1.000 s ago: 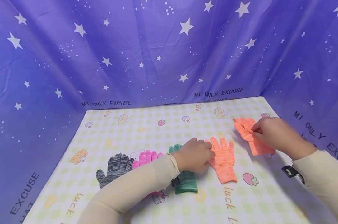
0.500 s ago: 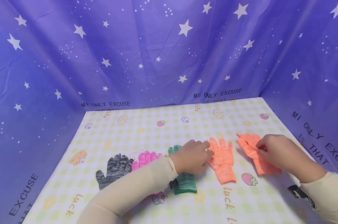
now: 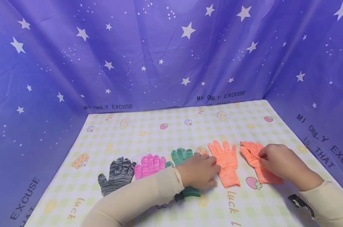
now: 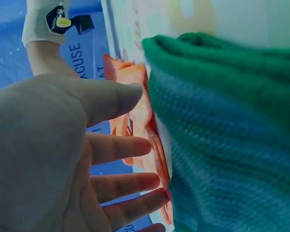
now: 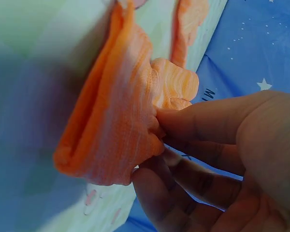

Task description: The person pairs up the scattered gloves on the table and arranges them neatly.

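Observation:
My right hand [image 3: 285, 164] pinches the right-hand orange knit glove [image 3: 252, 154] near its middle, between thumb and fingers. In the right wrist view this glove [image 5: 118, 111] bunches at the pinch, and its cuff faces the camera. The other orange glove [image 3: 228, 162] lies flat, fingers pointing away. My left hand [image 3: 199, 171] is beside its left edge, over the green glove [image 3: 182, 155], which it partly covers. Left-hand fingers [image 4: 121, 147] look extended and spread in the left wrist view; whether they touch the orange glove I cannot tell.
A pink glove [image 3: 150, 165] and a black-grey glove [image 3: 120, 173] lie to the left, partly under the left sleeve [image 3: 137, 197]. The checked tabletop [image 3: 143, 142] carries printed pictures. A purple star curtain [image 3: 148, 56] encloses the back and sides.
My right hand has brought its orange glove nearer to me, level with the flat one. The left hand has shifted slightly down, and its fingers have spread.

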### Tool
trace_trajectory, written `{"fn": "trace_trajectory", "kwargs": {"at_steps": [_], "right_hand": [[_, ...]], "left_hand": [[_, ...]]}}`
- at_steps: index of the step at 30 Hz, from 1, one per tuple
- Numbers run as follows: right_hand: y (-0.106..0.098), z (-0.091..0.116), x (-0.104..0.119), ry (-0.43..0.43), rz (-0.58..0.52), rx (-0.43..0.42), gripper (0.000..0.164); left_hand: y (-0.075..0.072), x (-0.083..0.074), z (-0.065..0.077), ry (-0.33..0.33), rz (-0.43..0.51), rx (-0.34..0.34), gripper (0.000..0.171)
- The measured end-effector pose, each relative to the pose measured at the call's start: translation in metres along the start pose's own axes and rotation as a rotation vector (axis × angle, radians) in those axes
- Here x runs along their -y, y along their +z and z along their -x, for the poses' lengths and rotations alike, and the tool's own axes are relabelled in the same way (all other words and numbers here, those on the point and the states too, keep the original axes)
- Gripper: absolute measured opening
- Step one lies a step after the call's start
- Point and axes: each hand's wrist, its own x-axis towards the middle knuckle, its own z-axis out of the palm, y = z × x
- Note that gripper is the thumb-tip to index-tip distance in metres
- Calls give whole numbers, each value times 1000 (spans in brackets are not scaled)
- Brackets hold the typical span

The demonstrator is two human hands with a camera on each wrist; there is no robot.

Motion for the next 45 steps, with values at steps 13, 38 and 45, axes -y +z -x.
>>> {"fn": "trace_trajectory", "kwargs": {"at_steps": [13, 38, 45], "right_hand": [[10, 6, -13, 51, 32, 28, 10], [18, -2, -12, 67, 11, 47, 16], [18, -6, -7, 83, -3, 49, 15]], "left_hand": [[-2, -7, -6, 15, -22, 30, 49], [-1, 0, -1, -15, 21, 20, 43], [-7, 17, 7, -63, 15, -84, 37]]}}
